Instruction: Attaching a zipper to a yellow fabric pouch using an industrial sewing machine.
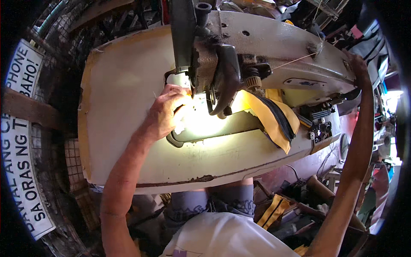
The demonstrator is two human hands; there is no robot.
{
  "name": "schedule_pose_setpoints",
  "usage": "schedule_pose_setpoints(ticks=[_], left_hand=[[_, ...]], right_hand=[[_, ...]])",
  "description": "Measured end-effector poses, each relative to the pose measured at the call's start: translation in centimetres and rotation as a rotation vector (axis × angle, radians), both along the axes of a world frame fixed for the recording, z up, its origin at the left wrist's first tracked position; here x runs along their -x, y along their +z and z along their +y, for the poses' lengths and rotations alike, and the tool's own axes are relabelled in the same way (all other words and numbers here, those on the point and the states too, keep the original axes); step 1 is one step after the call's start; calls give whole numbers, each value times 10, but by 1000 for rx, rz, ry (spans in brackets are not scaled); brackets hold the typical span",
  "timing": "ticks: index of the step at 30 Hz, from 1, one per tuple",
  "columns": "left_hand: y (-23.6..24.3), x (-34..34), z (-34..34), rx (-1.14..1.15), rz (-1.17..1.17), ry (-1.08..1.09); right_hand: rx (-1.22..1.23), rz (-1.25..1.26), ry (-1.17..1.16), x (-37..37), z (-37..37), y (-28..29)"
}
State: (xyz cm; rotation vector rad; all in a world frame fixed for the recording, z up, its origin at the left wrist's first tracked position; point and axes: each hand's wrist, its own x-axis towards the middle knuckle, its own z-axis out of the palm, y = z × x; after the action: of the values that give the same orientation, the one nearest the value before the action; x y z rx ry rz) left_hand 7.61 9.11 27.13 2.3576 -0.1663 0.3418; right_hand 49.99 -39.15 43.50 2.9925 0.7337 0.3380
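Observation:
A worn, pale sewing machine (274,47) stands on a white tabletop (124,85). My left hand (169,109) is closed beside the needle area, thumb and fingertips pinched together under the machine's head. Lamp glare washes out whatever is between them. At the machine's far right end, my right hand (357,68) is wrapped over the dark handwheel (352,95), its fingers partly hidden. A yellow fabric strip with a black band (274,118) lies folded on the machine bed, right of the needle. Thread (295,61) runs along the machine arm to the tension knob (253,82).
Another yellow and black strip (274,210) lies among scraps below the table on the right. A bobbin winder (320,128) sits at the table's right side. Wire mesh and white lettered signs (32,180) stand at the left. The table's front edge (205,178) is chipped.

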Motion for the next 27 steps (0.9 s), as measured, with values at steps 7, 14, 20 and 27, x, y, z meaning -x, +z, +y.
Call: schedule_pose_setpoints(ticks=[7,14,20,27], left_hand=[[-8,-3,-5,142,-52,53],[-11,0,-1,49,-8,66],[-12,-3,-9,32,-49,110],[-15,-2,-1,-43,-168,85]], right_hand=[[-301,-626,143,61,-114,-108],[212,-1024,241,26,-124,-60],[27,-335,323,-24,-60,-12],[-650,62,-22,38,-20,-33]])
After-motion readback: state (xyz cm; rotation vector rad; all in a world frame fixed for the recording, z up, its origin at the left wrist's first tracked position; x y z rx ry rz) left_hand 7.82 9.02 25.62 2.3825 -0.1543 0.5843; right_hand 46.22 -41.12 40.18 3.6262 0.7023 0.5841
